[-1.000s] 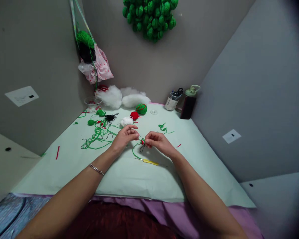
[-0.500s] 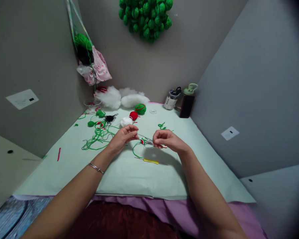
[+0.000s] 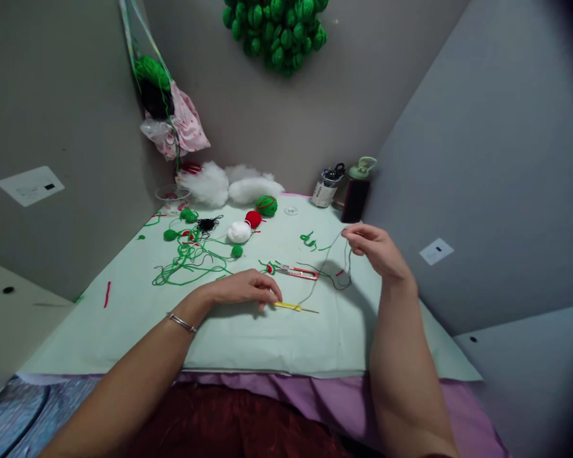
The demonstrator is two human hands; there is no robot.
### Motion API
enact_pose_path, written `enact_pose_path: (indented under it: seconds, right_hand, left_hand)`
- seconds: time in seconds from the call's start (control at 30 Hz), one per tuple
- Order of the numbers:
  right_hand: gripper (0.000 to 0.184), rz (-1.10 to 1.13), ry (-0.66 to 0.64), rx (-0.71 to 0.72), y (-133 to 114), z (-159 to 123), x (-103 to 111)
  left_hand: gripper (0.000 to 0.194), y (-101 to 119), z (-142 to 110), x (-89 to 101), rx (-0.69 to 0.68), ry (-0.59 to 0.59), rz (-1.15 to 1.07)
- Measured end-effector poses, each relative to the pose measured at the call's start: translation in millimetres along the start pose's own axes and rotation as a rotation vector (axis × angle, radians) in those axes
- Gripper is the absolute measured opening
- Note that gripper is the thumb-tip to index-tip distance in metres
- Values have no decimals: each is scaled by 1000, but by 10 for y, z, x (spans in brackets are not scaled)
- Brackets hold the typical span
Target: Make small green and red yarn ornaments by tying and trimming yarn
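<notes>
My left hand [image 3: 246,288] is low over the table, its fingertips closed at the left end of a yellow-handled crochet hook [image 3: 286,306]. Raised at the right, my right hand [image 3: 377,249] pinches a thin dark yarn [image 3: 333,240]. One strand slants down from that pinch towards the hook; other strands hang to the table in a loose loop. Between the hands lie scissors [image 3: 302,273] with red handles. A small red, white and green crocheted piece [image 3: 270,269] touches or nearly touches their tips.
Tangled green yarn [image 3: 186,261] spreads at the left, near a black yarn bundle [image 3: 209,223]. White [image 3: 239,232], red [image 3: 253,219] and green [image 3: 266,205] balls sit behind. White stuffing [image 3: 210,184], a pen cup [image 3: 325,189] and a bottle [image 3: 357,194] stand along the back.
My right hand has moved right and up, drawing out the dark yarn. My left hand has come down to the crochet hook. The scissors, earlier partly hidden by my right hand, now show fully.
</notes>
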State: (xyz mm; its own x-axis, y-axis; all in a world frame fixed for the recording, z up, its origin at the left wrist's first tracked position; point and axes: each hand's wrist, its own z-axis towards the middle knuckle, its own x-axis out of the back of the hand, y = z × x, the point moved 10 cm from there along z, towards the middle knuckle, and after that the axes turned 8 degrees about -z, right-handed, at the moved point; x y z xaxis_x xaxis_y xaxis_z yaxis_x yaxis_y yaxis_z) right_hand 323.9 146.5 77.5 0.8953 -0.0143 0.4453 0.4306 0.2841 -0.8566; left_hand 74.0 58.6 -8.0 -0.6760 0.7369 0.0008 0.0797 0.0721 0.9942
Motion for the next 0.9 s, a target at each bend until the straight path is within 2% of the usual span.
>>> enact_pose_path:
  seconds: [0.07, 0.13, 0.17, 0.2, 0.23, 0.3, 0.33, 0.47, 0.6, 0.7, 0.8, 0.9]
  right_hand:
    - [25, -271, 187, -32, 85, 55, 142]
    - [19, -523, 394, -15, 45, 37, 258]
    - [19, -581, 442, 3, 11, 25, 257]
    - [20, -575, 426, 19, -6, 30, 206]
    - [23, -514, 347, 28, -2, 53, 107]
    - [29, -352, 143, 38, -6, 85, -152]
    - [30, -313, 92, 52, -37, 83, -247]
    - [20, -347, 149, 135, -216, 34, -457]
    - [19, -234, -85, 110, -261, -33, -958]
    - [21, -231, -220, 90, -296, -108, -1218]
    - [25, -137, -294, 56, -293, -150, -1329]
    - [25, -4, -312, 31, -308, -172, -1356]
  left_hand:
    - [21, 33, 18, 250, -81, 253, 49]
    - [20, 41, -17, 512, -126, 526, 207]
    - [20, 40, -31, 595, -126, 621, 320]
    - [20, 40, -29, 640, -122, 678, 434]
    - [21, 39, -15, 659, -115, 710, 544]
    - [19, 36, 37, 645, -105, 716, 723]
    - [16, 29, 67, 624, -100, 701, 788]
    - [9, -6, 142, 565, -75, 641, 845]
    - [23, 5, 140, 584, -51, 686, 819]
    - [17, -8, 187, 563, -60, 668, 831]
    - [10, -43, 211, 590, -119, 646, 653]
    - [16, -42, 166, 647, -227, 620, 234]
